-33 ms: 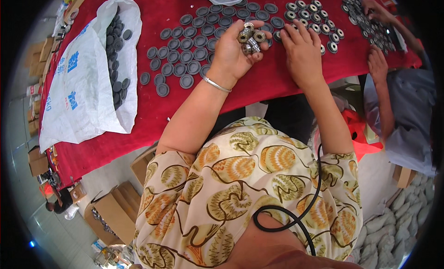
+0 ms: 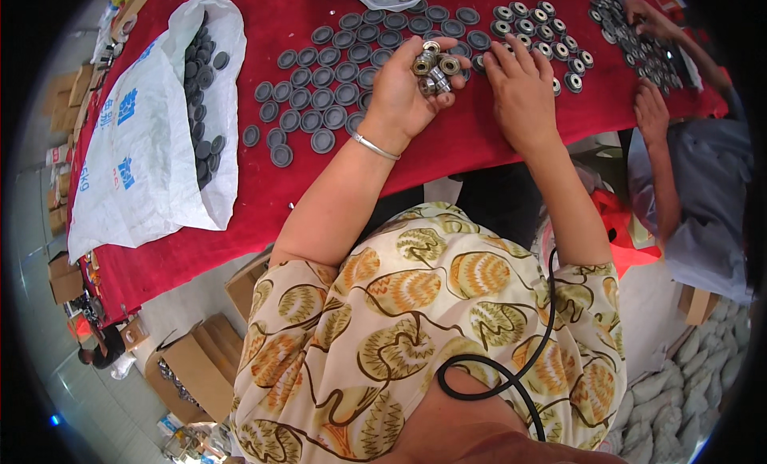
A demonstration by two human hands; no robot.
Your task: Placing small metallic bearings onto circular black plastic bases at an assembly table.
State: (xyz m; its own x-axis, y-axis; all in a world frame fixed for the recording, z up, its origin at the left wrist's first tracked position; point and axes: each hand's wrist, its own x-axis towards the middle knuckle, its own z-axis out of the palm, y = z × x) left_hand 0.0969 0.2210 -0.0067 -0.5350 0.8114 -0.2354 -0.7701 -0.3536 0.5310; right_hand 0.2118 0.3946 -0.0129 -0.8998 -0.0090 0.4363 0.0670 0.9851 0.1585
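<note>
Nothing has shifted; left hand (image 2: pixel 403 93) still cups small round silvery metal bearings (image 2: pixel 432 67), fingers curled around them; right hand (image 2: pixel 521 89) lies flat beside, fingers spread over dark grey round rubber caps (image 2: pixel 335 73) on the red-clothed surface (image 2: pixel 447 160).

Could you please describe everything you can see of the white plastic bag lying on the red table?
The white plastic bag lies on its side at the left of the red table, its lower end hanging over the near edge. It looks like thin, crinkled sacking with blue print. Its mouth gapes at the far end, showing a pile of dark grey round discs inside. Neither hand touches it.
</note>
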